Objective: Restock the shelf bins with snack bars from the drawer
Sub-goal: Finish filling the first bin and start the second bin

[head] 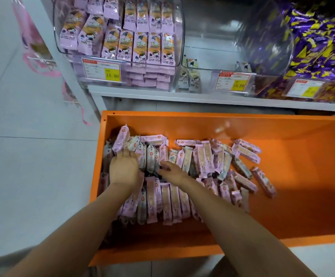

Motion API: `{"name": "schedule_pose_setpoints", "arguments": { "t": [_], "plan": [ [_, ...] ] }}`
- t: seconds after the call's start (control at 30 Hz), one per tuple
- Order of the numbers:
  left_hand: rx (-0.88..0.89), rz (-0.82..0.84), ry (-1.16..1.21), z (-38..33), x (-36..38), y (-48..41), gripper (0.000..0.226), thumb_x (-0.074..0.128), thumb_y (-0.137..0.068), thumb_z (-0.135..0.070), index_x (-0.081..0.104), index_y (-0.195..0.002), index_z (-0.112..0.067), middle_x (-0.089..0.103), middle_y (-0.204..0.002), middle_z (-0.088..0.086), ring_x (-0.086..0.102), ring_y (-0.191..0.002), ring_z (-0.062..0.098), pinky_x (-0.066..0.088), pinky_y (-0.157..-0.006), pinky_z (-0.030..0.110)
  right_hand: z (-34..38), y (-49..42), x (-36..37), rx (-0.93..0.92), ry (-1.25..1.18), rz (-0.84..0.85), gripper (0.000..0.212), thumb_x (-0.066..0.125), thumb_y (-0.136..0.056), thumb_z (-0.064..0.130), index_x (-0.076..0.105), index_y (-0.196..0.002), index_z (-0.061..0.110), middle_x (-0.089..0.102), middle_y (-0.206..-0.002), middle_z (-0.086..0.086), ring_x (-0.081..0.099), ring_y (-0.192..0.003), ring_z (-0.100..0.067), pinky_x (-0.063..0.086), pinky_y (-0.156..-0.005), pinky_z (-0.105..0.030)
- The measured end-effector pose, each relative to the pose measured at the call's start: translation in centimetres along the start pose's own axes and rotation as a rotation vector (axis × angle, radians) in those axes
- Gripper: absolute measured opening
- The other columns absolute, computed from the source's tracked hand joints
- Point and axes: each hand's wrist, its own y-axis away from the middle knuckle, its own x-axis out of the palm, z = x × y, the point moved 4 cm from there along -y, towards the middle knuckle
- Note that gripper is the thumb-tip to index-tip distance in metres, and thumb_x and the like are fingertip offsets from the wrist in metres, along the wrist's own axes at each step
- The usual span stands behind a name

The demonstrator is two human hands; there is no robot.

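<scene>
An orange drawer [282,126] stands pulled out below the shelf, its left half filled with several pink-wrapped snack bars [202,158]. My left hand [125,168] reaches into the back-left pile, fingers curled down over upright bars. My right hand [172,172] lies beside it, fingers reaching into the gap between two rows of bars and touching them. Above, a clear shelf bin [120,33] holds several pink and orange packs, well stocked. The clear middle bin [212,56] holds only a few small packs at its front-left corner.
A bin of purple and yellow wrapped sweets [318,47] fills the right of the white shelf [202,98]. Yellow price tags [112,74] hang on the bin fronts. The drawer's right half shows bare orange floor. A pale tiled floor lies to the left.
</scene>
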Motion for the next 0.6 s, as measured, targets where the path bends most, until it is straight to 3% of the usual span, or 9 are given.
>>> {"name": "schedule_pose_setpoints", "arguments": {
  "t": [0.1,0.27,0.37,0.4,0.47,0.53,0.6],
  "plan": [
    [-0.023,-0.007,-0.036,0.0,-0.1,-0.1,0.063,0.061,-0.091,-0.04,0.041,-0.138,-0.003,0.045,-0.141,0.015,0.041,-0.131,0.029,0.042,-0.098,0.036,0.3,-0.4,0.0,-0.01,0.027,-0.065,0.049,0.048,-0.103,0.031,0.04,-0.148,0.013,0.04,-0.152,-0.01,0.042,-0.136,-0.031,0.036,-0.112,-0.045],
    [-0.022,-0.027,0.024,-0.2,0.3,-0.2,0.057,0.064,-0.088,-0.03,0.04,-0.135,-0.007,0.048,-0.137,0.014,0.043,-0.13,0.029,0.048,-0.088,0.035,-0.1,-0.4,-1.4,-0.021,-0.032,-0.259,0.027,0.058,-0.098,0.021,0.063,-0.121,0.008,0.06,-0.131,-0.011,0.054,-0.122,-0.03,0.042,-0.107,-0.043],
    [-0.004,-0.025,0.068,-0.2,0.3,-0.3,0.05,0.064,-0.087,-0.022,0.045,-0.131,-0.012,0.057,-0.128,0.01,0.051,-0.12,0.028,0.05,-0.08,0.036,0.1,0.3,-2.5,-0.071,0.004,-0.346,0.004,0.06,-0.095,0.017,0.064,-0.096,0.016,0.066,-0.118,-0.012,0.06,-0.113,-0.03,0.05,-0.095,-0.044],
    [-0.004,-0.028,0.087,-0.2,0.3,-0.3,0.049,0.065,-0.086,-0.022,0.046,-0.131,-0.012,0.059,-0.125,0.009,0.055,-0.115,0.028,0.05,-0.078,0.036,0.1,0.3,-2.8,-0.083,0.037,-0.367,0.006,0.058,-0.095,0.017,0.06,-0.09,0.021,0.067,-0.113,-0.012,0.061,-0.109,-0.03,0.053,-0.089,-0.044],
    [-0.01,-0.042,0.135,-0.1,0.2,-0.4,0.049,0.065,-0.085,-0.021,0.049,-0.131,-0.013,0.06,-0.122,0.01,0.059,-0.109,0.029,0.05,-0.078,0.036,0.0,0.2,-3.3,-0.095,0.078,-0.375,0.011,0.053,-0.096,0.017,0.055,-0.089,0.026,0.066,-0.106,-0.011,0.06,-0.088,-0.022,0.055,-0.076,-0.04],
    [-0.016,-0.062,0.215,0.1,0.0,-0.4,0.046,0.064,-0.086,-0.02,0.053,-0.13,-0.012,0.06,-0.121,0.011,0.058,-0.109,0.03,0.05,-0.08,0.038,0.3,0.7,-3.7,-0.095,0.045,-0.387,0.013,0.05,-0.098,0.015,0.051,-0.094,0.027,0.061,-0.115,-0.014,0.048,-0.059,-0.013,0.048,-0.052,-0.026],
    [-0.02,-0.076,0.311,0.1,-0.3,-0.3,0.044,0.064,-0.086,-0.018,0.056,-0.129,-0.011,0.06,-0.12,0.012,0.057,-0.11,0.032,0.05,-0.081,0.04,0.6,1.4,-4.2,-0.056,-0.058,-0.381,0.016,0.05,-0.098,0.014,0.048,-0.11,0.024,0.058,-0.123,-0.015,0.044,-0.051,-0.013,0.038,-0.044,-0.021]
  ]
}}
